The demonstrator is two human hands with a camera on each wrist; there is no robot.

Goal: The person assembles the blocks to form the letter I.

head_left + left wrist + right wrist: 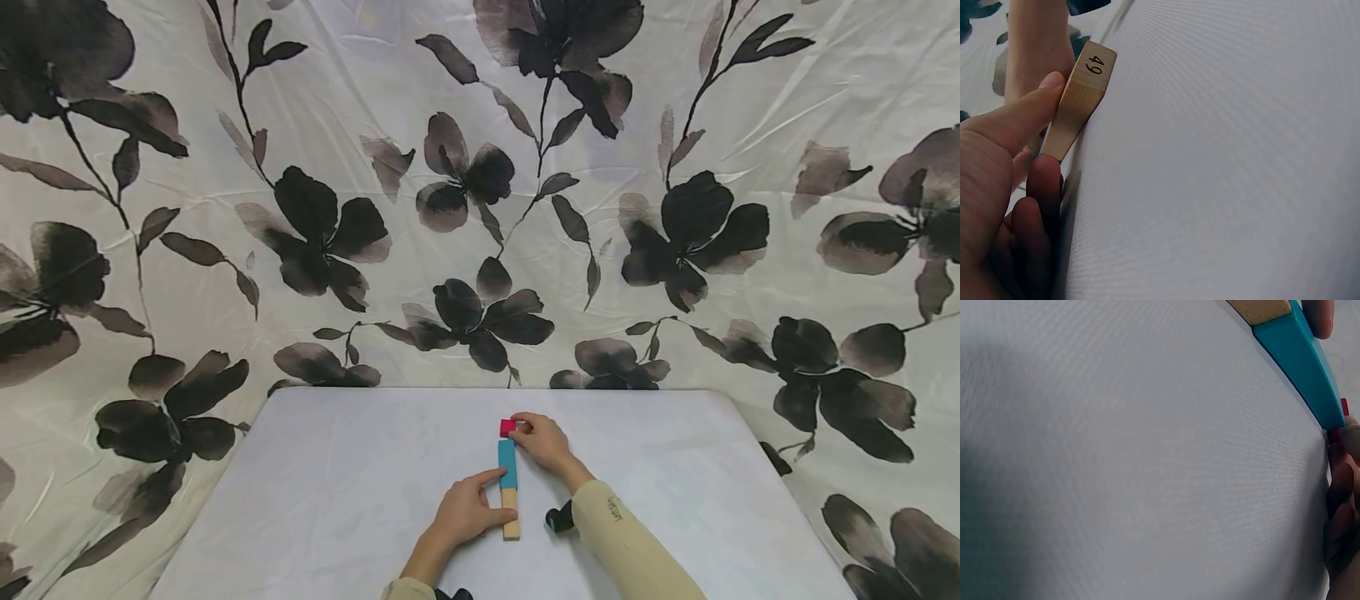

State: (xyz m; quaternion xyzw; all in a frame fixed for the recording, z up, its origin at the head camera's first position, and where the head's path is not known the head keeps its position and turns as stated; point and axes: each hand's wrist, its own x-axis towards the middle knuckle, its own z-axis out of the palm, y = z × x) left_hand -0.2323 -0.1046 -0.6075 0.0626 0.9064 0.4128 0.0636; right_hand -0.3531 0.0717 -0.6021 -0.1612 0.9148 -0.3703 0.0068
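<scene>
In the head view, a red block, a blue block and a plain wooden block form a line running away from me on the table. My right hand pinches the red block at the far end, where a narrow gap shows before the blue one. My left hand lies along the left side, its index finger touching the blue block and its thumb on the wooden block. The wooden block's near end bears the number 49. The right wrist view shows the blue block meeting the wood.
A white table lies under the blocks. Behind it hangs a pale cloth printed with dark flowers. A black device sits by the right wrist.
</scene>
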